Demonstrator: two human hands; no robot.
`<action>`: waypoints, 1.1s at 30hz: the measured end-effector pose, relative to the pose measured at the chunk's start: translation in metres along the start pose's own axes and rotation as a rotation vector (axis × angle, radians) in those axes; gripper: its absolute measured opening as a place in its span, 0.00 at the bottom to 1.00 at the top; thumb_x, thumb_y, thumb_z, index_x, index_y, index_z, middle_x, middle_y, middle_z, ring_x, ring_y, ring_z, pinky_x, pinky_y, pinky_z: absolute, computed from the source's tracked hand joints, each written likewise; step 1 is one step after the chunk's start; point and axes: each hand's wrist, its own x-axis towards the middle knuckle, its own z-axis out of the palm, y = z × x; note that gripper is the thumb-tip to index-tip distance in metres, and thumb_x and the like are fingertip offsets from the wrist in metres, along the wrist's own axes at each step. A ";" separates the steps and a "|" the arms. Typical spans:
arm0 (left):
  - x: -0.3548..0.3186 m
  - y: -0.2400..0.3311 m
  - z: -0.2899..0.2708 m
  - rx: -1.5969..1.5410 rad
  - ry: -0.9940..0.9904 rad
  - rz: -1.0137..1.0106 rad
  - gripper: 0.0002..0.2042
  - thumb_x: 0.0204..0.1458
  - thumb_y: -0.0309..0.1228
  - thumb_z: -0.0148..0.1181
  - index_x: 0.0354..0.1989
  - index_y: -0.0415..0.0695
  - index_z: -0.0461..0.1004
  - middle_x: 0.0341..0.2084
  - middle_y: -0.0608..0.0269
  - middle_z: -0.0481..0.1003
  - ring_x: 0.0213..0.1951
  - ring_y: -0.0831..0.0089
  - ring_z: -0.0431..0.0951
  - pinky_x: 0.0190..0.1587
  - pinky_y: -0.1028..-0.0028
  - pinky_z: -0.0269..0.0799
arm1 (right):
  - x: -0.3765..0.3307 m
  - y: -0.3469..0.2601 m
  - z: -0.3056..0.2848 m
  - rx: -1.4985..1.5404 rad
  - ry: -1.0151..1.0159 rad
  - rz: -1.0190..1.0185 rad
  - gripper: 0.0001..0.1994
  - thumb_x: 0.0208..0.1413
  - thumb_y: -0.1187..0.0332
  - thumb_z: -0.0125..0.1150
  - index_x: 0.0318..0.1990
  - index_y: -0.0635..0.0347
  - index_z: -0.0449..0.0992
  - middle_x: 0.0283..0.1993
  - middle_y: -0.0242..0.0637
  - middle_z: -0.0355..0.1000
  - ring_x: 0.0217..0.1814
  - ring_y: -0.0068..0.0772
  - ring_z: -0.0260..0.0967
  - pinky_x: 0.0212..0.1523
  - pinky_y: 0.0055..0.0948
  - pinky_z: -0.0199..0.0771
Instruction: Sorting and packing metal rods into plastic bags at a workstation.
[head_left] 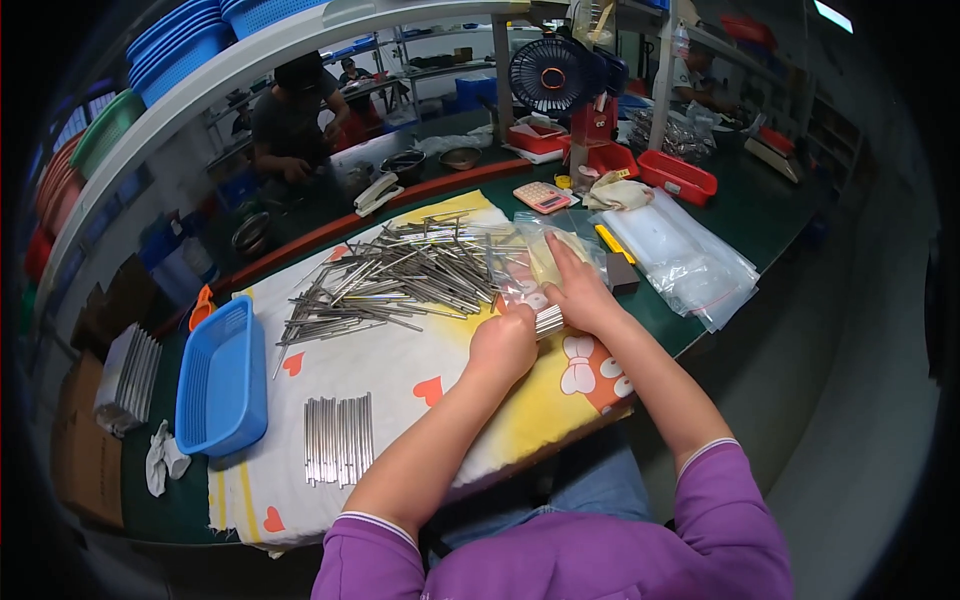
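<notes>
My left hand (pixel 503 345) is closed around a small bundle of thin metal rods (pixel 549 321), whose ends stick out to the right of the fist. Against the fist lies a clear plastic bag (pixel 508 262). My right hand (pixel 580 292) holds the bag's right side, thumb toward the left fist and fingers pointing away from me; part of its grip is hidden. Just beyond the hands, a large loose heap of metal rods (pixel 400 270) covers the patterned cloth (pixel 400 370). Several more rods lie side by side in a neat row (pixel 338 440) at the near left.
A blue plastic basket (pixel 222 378) stands at the left. To the right are flat plastic bags (pixel 690 255), a yellow cutter (pixel 614 244), a dark block (pixel 621 273) and a calculator (pixel 542 196). Farther back are red trays (pixel 676 176) and a fan (pixel 553 77). Another person (pixel 293 115) works across the bench.
</notes>
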 end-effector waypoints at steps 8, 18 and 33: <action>-0.004 -0.006 0.004 -0.020 -0.019 -0.064 0.07 0.37 0.23 0.58 0.26 0.37 0.71 0.19 0.46 0.75 0.24 0.51 0.77 0.30 0.59 0.74 | -0.058 -0.030 -0.051 -0.166 0.391 -0.271 0.36 0.53 0.58 0.54 0.69 0.46 0.47 0.70 0.48 0.45 0.72 0.49 0.43 0.69 0.51 0.39; -0.001 -0.004 0.006 -0.036 -0.027 -0.036 0.06 0.37 0.23 0.57 0.25 0.37 0.70 0.20 0.46 0.75 0.25 0.50 0.77 0.31 0.59 0.74 | -0.075 0.003 -0.027 -0.057 0.200 -0.086 0.21 0.57 0.71 0.49 0.58 0.64 0.61 0.61 0.50 0.60 0.64 0.50 0.56 0.61 0.39 0.59; -0.001 -0.001 -0.002 -0.043 -0.063 -0.060 0.07 0.37 0.24 0.58 0.27 0.36 0.70 0.19 0.46 0.75 0.25 0.51 0.78 0.30 0.59 0.74 | -0.018 0.009 -0.033 -0.395 -0.134 -0.009 0.19 0.49 0.77 0.50 0.52 0.60 0.69 0.45 0.46 0.71 0.49 0.47 0.68 0.49 0.39 0.69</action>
